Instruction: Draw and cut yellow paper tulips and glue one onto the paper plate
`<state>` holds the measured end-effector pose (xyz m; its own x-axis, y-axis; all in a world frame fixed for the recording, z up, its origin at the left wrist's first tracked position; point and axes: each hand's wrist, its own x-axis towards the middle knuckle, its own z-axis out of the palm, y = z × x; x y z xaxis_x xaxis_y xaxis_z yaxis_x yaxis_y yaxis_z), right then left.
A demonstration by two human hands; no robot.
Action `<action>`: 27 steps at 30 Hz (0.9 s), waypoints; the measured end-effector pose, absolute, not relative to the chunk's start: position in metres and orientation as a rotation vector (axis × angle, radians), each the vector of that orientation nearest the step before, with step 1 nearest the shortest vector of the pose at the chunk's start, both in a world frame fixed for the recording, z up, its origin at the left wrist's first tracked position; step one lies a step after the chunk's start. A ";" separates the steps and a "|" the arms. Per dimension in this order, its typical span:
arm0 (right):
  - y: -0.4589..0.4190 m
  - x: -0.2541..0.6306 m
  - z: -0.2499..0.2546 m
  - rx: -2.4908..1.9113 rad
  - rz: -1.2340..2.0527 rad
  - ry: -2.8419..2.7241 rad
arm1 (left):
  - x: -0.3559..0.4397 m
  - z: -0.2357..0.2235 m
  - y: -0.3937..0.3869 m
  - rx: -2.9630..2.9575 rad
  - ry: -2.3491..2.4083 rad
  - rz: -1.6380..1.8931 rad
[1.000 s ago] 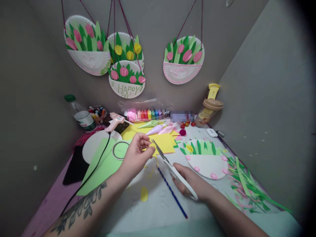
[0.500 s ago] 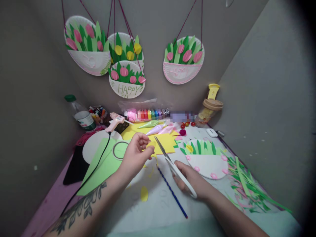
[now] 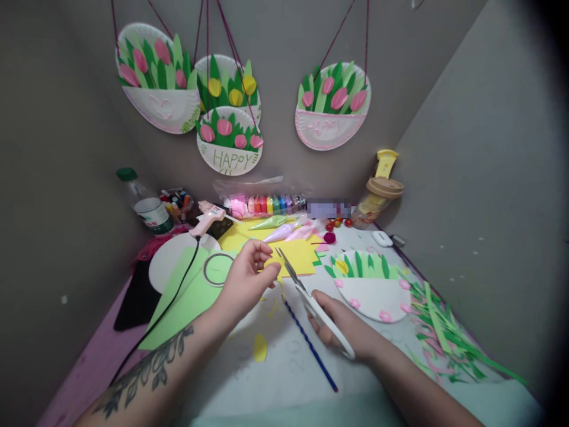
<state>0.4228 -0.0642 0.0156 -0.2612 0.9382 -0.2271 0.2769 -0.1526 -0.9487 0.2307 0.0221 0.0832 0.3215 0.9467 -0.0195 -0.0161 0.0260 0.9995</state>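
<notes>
My left hand (image 3: 246, 279) pinches a small yellow paper piece (image 3: 272, 265) above the table. My right hand (image 3: 344, 326) grips white-handled scissors (image 3: 311, 299), whose blades point up-left and meet the yellow piece. A cut yellow oval (image 3: 259, 348) lies on the white table surface below my hands. A blue twisted stick (image 3: 311, 350) lies between my forearms. To the right sits a paper-plate basket (image 3: 372, 292) with green paper leaves and pink dots.
Green paper sheet (image 3: 186, 296) and a pink glue gun (image 3: 208, 216) with black cord lie left. Yellow sheets (image 3: 297, 255), paint pots (image 3: 271, 204), a bottle (image 3: 146, 204) and a jar (image 3: 377, 198) line the back. Green scraps (image 3: 444, 344) pile right. Plate baskets (image 3: 331, 107) hang on the wall.
The scissor blades have shifted slightly along the yellow piece while my left hand turns it a little. Both hands stay in nearly the same place.
</notes>
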 end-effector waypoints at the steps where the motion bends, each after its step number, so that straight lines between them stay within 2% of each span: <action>1: -0.064 0.423 0.015 -1.396 1.447 -1.528 | 0.231 0.083 0.022 1.315 0.962 0.954; 27: -0.065 0.422 0.011 -1.522 1.411 -1.431 | 0.229 0.081 0.025 1.320 0.964 0.996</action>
